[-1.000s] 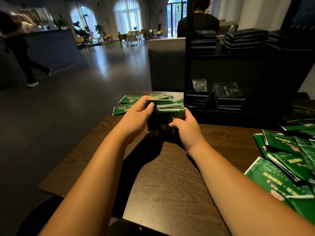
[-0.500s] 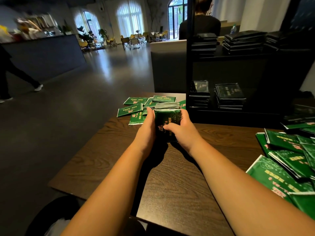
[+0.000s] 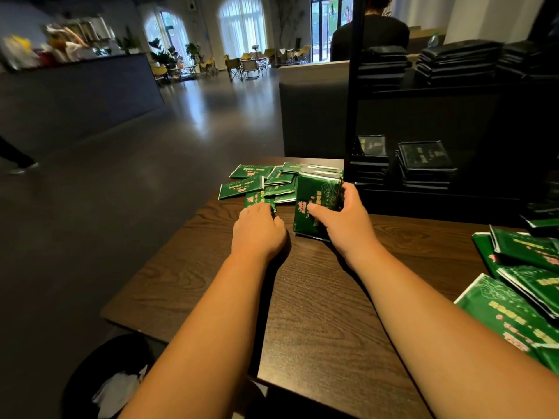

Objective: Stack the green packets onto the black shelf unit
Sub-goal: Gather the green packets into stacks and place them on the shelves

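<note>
My right hand (image 3: pixel 344 219) grips a bundle of green packets (image 3: pixel 317 195), stood on edge on the dark wooden table (image 3: pixel 317 297), thumb on the front face. My left hand (image 3: pixel 257 231) lies palm down just left of the bundle, fingertips touching a loose green packet (image 3: pixel 257 198). More loose green packets (image 3: pixel 257 179) are scattered behind. The black shelf unit (image 3: pixel 453 116) stands right behind the bundle, with stacks of packets (image 3: pixel 423 164) on its lower and upper shelves. What my left fingers do under the hand is hidden.
A heap of green packets (image 3: pixel 520 291) lies at the table's right edge. A bin with white paper (image 3: pixel 112 385) sits below the table's near left corner. A person in black (image 3: pixel 369 34) stands beyond the shelf. Open dark floor stretches to the left.
My left hand has let go of the bundle and dropped to the table beside it, onto a loose packet. My right hand keeps the bundle alone.
</note>
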Tool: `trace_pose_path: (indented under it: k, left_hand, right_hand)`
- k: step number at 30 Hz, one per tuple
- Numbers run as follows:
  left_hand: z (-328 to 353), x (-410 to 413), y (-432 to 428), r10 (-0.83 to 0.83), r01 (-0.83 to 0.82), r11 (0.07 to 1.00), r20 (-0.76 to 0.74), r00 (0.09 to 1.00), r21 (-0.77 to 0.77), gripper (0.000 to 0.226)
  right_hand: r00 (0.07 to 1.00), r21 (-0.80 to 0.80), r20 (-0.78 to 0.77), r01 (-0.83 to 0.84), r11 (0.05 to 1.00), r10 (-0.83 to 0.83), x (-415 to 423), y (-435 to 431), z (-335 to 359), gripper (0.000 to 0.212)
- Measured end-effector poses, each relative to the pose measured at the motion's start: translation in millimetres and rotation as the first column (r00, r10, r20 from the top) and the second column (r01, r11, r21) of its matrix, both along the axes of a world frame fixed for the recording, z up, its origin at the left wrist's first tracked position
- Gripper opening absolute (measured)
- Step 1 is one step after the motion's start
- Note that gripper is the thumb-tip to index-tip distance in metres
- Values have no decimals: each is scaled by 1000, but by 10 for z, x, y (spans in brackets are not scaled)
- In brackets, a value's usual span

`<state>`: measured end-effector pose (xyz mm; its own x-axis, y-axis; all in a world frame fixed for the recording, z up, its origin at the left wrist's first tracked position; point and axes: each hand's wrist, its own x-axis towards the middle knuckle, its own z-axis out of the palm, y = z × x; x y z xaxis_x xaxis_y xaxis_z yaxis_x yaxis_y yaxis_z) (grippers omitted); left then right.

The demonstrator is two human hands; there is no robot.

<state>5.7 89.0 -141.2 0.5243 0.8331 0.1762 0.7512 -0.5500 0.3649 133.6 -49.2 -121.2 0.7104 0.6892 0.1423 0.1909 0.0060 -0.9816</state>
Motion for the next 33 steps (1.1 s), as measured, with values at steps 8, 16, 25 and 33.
trace_pose_path:
  k: [8, 16, 25, 33]
  left_hand:
    - [185, -53, -320, -119, 333, 881, 524, 844, -336, 76]
    - [173, 18, -543, -332, 477, 839, 448, 830, -262, 85]
    - [391, 202, -985, -547, 682, 716, 489, 679, -146, 94]
    - [599, 1087, -1697, -598, 630, 767, 489, 635, 120, 59]
  right_hand:
    - [996, -33, -62, -61, 998, 59, 31, -18, -18, 53]
    - [997, -211, -48, -65, 975, 56, -75, -59, 117, 53]
    - [998, -423, 56, -15, 906, 42, 197, -641, 414, 37]
    - [956, -213, -128, 233, 949, -264, 989, -1599, 725, 42]
